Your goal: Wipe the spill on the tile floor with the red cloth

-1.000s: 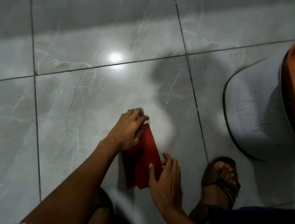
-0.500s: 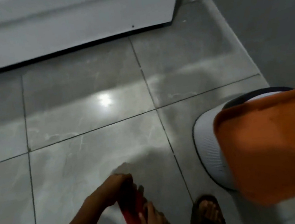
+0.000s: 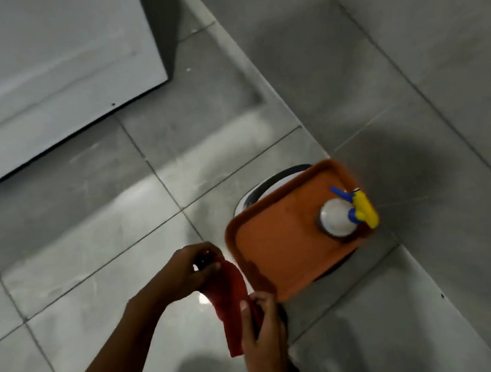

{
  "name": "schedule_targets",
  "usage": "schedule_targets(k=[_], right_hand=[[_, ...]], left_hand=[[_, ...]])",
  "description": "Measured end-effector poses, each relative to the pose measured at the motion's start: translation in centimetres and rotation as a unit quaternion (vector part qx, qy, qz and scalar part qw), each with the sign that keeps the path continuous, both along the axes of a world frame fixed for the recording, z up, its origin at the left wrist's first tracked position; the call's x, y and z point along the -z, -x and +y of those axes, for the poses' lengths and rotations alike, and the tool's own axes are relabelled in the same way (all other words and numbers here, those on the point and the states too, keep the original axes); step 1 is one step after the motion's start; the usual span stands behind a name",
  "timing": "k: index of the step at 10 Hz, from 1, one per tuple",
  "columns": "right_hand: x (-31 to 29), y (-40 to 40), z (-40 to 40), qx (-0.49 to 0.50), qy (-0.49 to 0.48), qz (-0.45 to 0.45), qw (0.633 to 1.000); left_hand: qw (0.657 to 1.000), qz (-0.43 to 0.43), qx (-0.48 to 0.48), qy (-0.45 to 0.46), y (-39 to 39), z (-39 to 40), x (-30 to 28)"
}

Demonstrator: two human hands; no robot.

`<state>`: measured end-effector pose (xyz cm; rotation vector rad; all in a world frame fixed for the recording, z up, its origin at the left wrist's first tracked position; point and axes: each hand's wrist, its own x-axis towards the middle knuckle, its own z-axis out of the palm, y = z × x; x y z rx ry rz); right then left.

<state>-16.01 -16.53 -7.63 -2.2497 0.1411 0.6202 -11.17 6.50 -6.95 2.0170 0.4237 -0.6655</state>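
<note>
While we looked down from the head camera, our left hand (image 3: 191, 269) reached in from the seven o'clock corner, forearm slanting up toward the centre, wrist bent and fingers curled shut in a grip on the upper end of the red cloth (image 3: 232, 298). Our right hand (image 3: 263, 329) came up from six o'clock, its thumb pressed across the lower part of the cloth and its fingers wrapped behind, so that grip was closed on the cloth too. The cloth hung stretched and rumpled between both hands, lifted clear of the tile floor (image 3: 89, 236), just at nine o'clock of the orange tray (image 3: 279, 243).

The tray rested on a white round stool (image 3: 250, 196), only an arc of which showed at the tray's eleven o'clock edge. A white spray bottle (image 3: 339, 216) with a yellow and blue trigger head stood upright on the tray toward three o'clock. A white cabinet panel (image 3: 38, 72) filled the ten o'clock corner. We could not make out any spill on the tiles.

Compared with a second ago, the cloth had come up off the floor, where it had lain flat and folded under our fingertips. Our view had swung upward and to the right, bringing the tray's top and the bottle into sight.
</note>
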Motion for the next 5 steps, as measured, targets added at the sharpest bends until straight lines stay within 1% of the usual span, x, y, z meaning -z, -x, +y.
schedule_targets(k=[1,2,3,4,5], right_hand=[[-0.5,-4.3,-2.0,0.044,-0.002,-0.009,0.999],[0.5,-8.1,-3.5,0.083,-0.003,-0.005,0.997],[1.8,-10.6,-4.7,0.062,0.031,0.027,0.997],[2.3,-11.7,-6.2,0.026,0.041,0.022,0.999],[1.0,-11.6,-7.4,0.017,0.026,0.01,0.999]], left_hand=[[0.999,0.014,0.038,-0.004,-6.3,-2.4,-0.3],[0.998,0.022,0.058,-0.02,-11.0,-5.5,1.2],[0.998,0.01,0.025,-0.053,-12.7,-8.5,2.8],[0.994,-0.027,-0.046,-0.097,-11.8,-9.6,3.6],[0.986,-0.036,-0.072,-0.143,-9.5,-8.3,2.5]])
